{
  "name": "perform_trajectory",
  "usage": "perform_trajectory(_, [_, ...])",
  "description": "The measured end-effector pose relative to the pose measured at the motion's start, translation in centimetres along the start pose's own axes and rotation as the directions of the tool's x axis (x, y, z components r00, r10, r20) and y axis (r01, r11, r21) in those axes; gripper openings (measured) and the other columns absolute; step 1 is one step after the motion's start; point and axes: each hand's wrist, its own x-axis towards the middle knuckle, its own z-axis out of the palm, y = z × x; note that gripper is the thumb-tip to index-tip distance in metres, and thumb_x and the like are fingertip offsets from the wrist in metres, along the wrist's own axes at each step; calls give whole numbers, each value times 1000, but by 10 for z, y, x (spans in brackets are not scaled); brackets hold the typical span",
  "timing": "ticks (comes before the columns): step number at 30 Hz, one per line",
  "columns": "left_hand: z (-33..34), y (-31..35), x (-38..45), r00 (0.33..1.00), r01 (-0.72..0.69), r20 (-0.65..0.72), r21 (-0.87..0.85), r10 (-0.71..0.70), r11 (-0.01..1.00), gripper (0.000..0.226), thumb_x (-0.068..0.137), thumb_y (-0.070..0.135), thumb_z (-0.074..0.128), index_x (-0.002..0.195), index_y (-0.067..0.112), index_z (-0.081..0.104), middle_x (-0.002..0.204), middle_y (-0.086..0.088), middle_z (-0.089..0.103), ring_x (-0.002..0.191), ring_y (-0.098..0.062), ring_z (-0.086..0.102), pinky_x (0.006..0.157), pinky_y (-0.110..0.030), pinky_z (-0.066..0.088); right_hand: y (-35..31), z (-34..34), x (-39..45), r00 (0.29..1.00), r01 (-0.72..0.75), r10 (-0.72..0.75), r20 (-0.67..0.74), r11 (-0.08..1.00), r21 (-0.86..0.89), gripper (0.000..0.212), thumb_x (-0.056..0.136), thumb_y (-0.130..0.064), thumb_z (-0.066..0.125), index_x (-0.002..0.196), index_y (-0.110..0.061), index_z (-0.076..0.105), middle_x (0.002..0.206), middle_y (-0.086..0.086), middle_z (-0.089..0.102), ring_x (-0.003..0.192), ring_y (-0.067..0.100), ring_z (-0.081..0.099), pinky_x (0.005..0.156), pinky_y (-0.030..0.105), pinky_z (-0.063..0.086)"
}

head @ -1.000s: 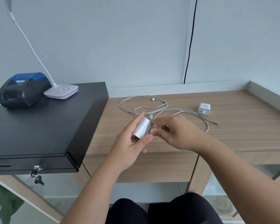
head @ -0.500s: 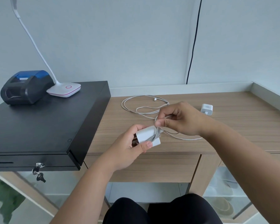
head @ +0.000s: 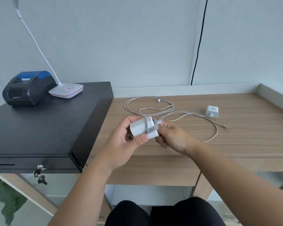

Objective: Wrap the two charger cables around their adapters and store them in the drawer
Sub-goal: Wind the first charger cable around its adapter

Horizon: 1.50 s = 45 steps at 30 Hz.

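Observation:
My left hand [head: 126, 141] grips a large white adapter [head: 140, 128] above the wooden desk's front edge. A loop or two of its white cable lies around the adapter's right end. My right hand [head: 171, 137] pinches that cable right beside the adapter. The rest of the cable [head: 209, 126] trails loose across the desk. A second, small white adapter [head: 211, 111] rests on the desk at the right. Another white cable [head: 147, 105] lies coiled loosely behind my hands. The wooden drawer front [head: 153, 170] under the desk is closed.
A black cash drawer [head: 44, 128] with keys [head: 39, 174] in its lock sits at the left. On it stand a black and blue receipt printer [head: 27, 88] and a white lamp base [head: 66, 90]. A black wire [head: 198, 41] runs down the wall.
My right hand has come down from behind the adapter to its right side, laying cable around it. The left hand has turned the adapter. Less loose cable lies on the desk.

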Motion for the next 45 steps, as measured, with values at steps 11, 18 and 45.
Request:
perform_trajectory(11, [6,-33,23,933,89,-351,14,-79,996,30,86,25,68,112,37,59,97,12,70,77,-13,61,64,-26,50,-7,11,-16,993,77,-121,7,586,-807,32,101,-29,39,83,-8,55,61,-3,50,60,21,47,63,36,41])
perform_trajectory(18, [-2,-36,24,969,57,-229,577,95,815,41,83,19,71,120,29,57,107,14,50,90,-2,52,73,-11,40,-32,-14,-9,976,185,-185,111,448,-875,17,95,-23,51,83,-20,63,56,-18,45,52,-1,42,54,22,31])
perform_trajectory(45, [12,-11,47,893,-97,-449,-258,-30,961,47,82,14,71,127,7,57,106,1,69,81,-9,62,71,-21,47,-5,7,6,977,109,-190,-101,841,-530,38,102,-29,39,65,-23,40,56,-10,40,52,5,36,55,22,33])
